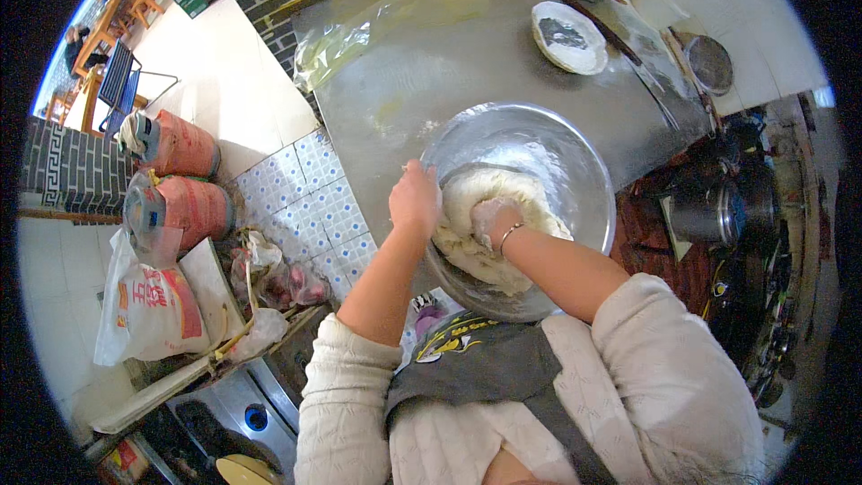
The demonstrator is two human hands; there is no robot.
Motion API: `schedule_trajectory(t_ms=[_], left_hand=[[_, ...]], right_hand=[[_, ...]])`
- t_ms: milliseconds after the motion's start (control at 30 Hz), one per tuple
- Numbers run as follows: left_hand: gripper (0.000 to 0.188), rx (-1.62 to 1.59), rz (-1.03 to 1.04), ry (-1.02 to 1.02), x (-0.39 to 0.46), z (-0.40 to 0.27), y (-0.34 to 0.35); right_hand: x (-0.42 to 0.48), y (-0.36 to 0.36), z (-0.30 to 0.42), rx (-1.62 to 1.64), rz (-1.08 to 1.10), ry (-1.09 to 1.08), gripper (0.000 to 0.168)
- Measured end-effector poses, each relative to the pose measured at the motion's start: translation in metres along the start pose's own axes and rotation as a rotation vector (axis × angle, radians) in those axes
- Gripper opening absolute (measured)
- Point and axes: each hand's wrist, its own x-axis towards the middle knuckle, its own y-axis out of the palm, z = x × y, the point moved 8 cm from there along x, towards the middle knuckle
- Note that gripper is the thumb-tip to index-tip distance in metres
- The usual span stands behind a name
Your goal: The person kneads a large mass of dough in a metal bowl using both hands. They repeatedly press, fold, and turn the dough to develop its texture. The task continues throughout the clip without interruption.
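Note:
A large stainless-steel bowl [592,175] stands at the near edge of the metal worktop, against my dark apron. Inside it lies a big lump of pale dough [498,185], with dry flour [532,158] dusting the far wall. My right hand [495,219] presses into the dough; its fingers are sunk in and partly hidden. At the bowl's left rim is my left hand [414,199], gripping the edge with the fingers curled over it. Both hands carry traces of flour, and a bracelet circles my right wrist.
A flour-dusted dish [569,37] sits on the metal worktop [384,91] beyond the bowl. Clear plastic sheeting [350,37] covers the far left corner. Knives [646,74] lie at the right. Gas cylinders [192,209] and a white sack [151,310] stand to my left.

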Motion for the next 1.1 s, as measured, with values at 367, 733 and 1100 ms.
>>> schedule_trajectory(t_ms=[367, 733, 1100], left_hand=[[0.030, 0.092, -0.033, 0.066, 0.007, -0.002, 0.004], [0.034, 0.143, -0.130, 0.067, 0.012, 0.002, 0.001], [0.034, 0.133, -0.144, 0.051, 0.002, 0.002, -0.001]], right_hand=[[0.086, -0.001, -0.023, 0.111, -0.159, 0.172, 0.020], [0.023, -0.106, -0.076, 0.640, -0.243, -0.177, 0.038], [0.065, -0.032, -0.023, 0.520, 0.182, -0.228, 0.054]])
